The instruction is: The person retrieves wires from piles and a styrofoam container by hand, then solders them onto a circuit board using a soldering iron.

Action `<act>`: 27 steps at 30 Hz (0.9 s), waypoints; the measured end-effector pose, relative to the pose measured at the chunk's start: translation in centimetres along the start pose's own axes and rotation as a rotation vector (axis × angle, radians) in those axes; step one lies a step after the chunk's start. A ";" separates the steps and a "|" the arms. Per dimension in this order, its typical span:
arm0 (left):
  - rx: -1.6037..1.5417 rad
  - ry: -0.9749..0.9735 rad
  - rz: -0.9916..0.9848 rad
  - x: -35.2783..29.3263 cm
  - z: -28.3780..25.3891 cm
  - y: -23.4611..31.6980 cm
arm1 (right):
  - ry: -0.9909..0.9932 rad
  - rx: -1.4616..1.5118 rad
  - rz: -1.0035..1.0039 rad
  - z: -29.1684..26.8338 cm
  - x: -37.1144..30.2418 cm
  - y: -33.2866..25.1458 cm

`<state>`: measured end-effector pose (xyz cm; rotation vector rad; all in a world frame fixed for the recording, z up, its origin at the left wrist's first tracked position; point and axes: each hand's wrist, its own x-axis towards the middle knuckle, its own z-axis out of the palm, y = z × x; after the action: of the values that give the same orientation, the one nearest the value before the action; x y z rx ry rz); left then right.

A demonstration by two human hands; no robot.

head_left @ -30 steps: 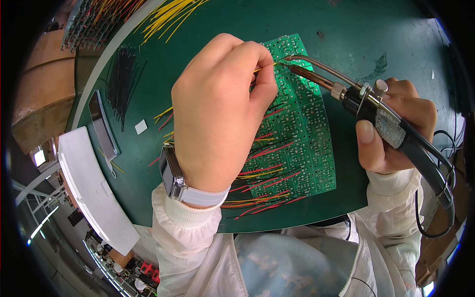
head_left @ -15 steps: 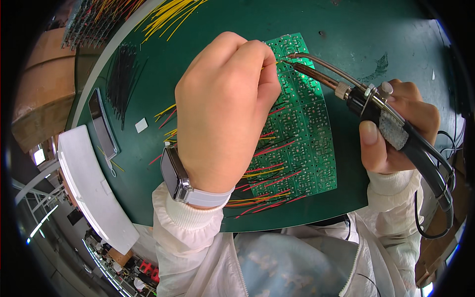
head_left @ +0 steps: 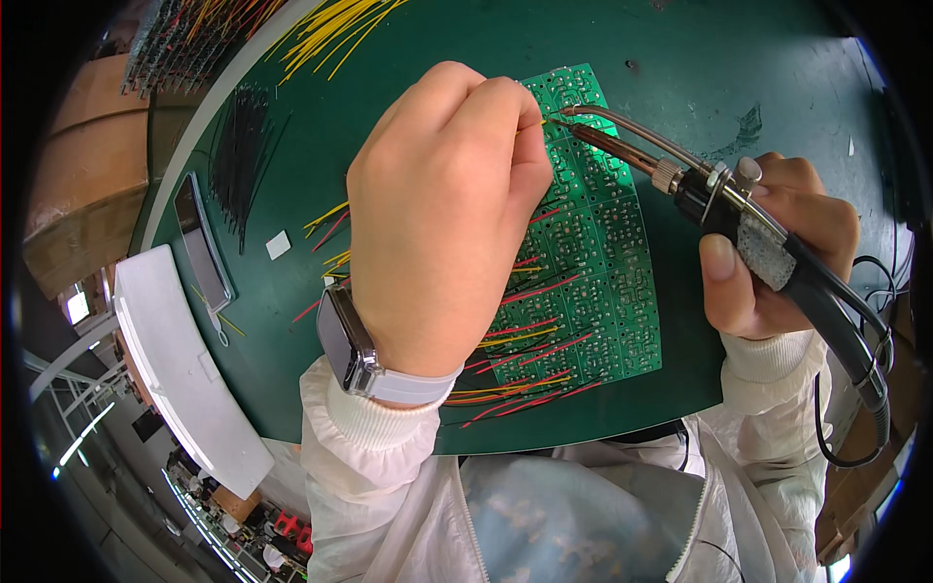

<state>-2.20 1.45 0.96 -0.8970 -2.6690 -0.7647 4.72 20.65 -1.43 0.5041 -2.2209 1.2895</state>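
Note:
A green circuit board panel point(head_left: 622, 253) lies on the green table, with red, yellow and black wires point(head_left: 535, 335) sticking out from its left and lower parts. Over its upper left my left hand point(head_left: 447, 185) is closed in a pinch on a yellow wire point(head_left: 545, 121), whose end meets the board. My right hand point(head_left: 782, 248) grips a soldering iron point(head_left: 695, 189) with a thin metal feed tube clamped along it. The iron's tip and the tube's end come together at the yellow wire's end. Beneath my left hand part of the board is hidden.
Yellow wires point(head_left: 335, 34) lie at the far left, and a bundle of black wires point(head_left: 240, 160) nearer. A phone point(head_left: 202, 243) and a small white square point(head_left: 278, 245) rest left of my hand. The iron's black cable point(head_left: 880, 418) hangs at the right.
My right hand and the soldering iron have shifted very slightly left. My left hand stays almost where it was, still pinching the yellow wire.

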 end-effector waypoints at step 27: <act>0.036 -0.093 -0.088 5.3 -3.3 -6.3 | 0.188 0.123 -0.097 0.2 0.1 0.3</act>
<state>-10.13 -2.00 3.11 -0.8306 -2.8110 -0.7083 4.44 20.66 -1.70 0.5070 -1.9490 1.3692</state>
